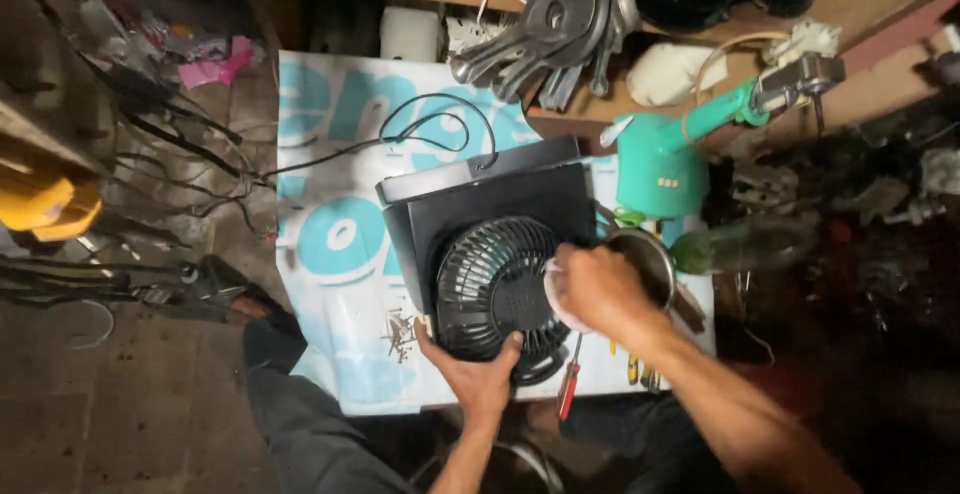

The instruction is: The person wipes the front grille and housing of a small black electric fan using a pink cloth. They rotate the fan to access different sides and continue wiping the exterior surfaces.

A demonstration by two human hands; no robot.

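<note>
From the head camera, a black box fan (490,244) lies face up on a white and blue printed sheet (330,254), its round grille (495,294) toward the person. The left hand (475,374) clasps the casing's rim at 6 o'clock, fingers curled over the edge. The right hand (600,289) rests at the grille's 3 o'clock, closed around a small white piece (553,289) I cannot identify. Loose screws (400,334) lie at the fan's 9 o'clock, a red-handled screwdriver (568,389) at 5 o'clock, a metal cup (645,259) at 3 o'clock. The fan looks light, stiff plastic; its thin grille ribs seem fragile, so the solid casing edges are probably the safer hold.
</note>
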